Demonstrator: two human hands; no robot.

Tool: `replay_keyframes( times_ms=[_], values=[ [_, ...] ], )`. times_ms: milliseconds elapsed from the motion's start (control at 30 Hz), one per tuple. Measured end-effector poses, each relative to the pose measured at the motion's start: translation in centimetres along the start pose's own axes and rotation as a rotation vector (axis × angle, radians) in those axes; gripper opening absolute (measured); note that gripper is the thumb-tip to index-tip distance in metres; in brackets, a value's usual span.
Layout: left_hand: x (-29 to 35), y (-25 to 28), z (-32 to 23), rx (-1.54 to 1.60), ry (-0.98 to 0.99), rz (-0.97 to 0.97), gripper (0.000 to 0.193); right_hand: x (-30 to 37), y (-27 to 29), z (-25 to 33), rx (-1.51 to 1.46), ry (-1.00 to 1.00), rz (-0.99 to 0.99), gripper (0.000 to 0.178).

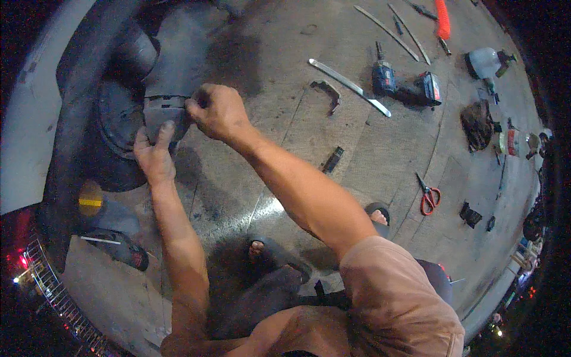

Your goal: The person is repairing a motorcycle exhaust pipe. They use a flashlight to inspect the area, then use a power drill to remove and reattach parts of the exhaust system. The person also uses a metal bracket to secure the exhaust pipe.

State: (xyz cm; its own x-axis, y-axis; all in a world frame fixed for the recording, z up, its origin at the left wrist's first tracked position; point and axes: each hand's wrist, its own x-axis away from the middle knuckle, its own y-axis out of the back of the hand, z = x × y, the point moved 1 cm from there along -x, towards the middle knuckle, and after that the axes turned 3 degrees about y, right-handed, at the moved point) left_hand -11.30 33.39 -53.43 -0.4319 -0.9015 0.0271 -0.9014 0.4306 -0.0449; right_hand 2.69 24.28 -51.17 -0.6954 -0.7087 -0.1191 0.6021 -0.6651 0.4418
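Observation:
My left hand (156,153) grips the lower end of a dark grey plastic panel (165,114), thumb lying on its face and fingers round its side. A slotted seam crosses the panel near its top. At the panel's right edge my right hand (219,112) is closed, thumb and fingertips pinched together; what lies between them is hidden. Behind and left of the panel are a dark wheel (116,125) and the dark lower body of a vehicle (77,113). A larger grey part (178,56) extends above the panel.
On the floor to the right lie a cordless drill (386,80), metal strips (345,82), a black curved bracket (327,94), a small black block (334,159), red-handled scissors (427,195), a spray bottle (485,64) and a red coiled hose (442,21). A dark bottle-like object (122,249) lies lower left.

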Motion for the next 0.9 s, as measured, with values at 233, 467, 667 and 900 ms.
replay_keyframes(
  times_ms=[233, 467, 667, 900],
  values=[
    [-0.1, -4.2, -0.2, 0.042, 0.005, -0.04, 0.044, -2.5, 6.4, -6.4, 0.272, 0.16, 0.286, 0.033],
    [-2.6, -7.9, 0.1, 0.059, 0.06, -0.044, 0.043, -7.6, 40.2, -21.0, 1.145, -0.192, 0.484, 0.039],
    [-3.7, -14.2, -1.1, 0.094, 0.042, -0.061, 0.037, -7.3, 53.1, -33.0, 1.206, -0.019, 0.296, 0.076],
    [-1.4, -17.6, -4.9, 0.145, 0.013, 0.075, 0.039, -6.4, 55.8, -23.8, 0.886, 0.109, 0.144, 0.068]
  ],
)
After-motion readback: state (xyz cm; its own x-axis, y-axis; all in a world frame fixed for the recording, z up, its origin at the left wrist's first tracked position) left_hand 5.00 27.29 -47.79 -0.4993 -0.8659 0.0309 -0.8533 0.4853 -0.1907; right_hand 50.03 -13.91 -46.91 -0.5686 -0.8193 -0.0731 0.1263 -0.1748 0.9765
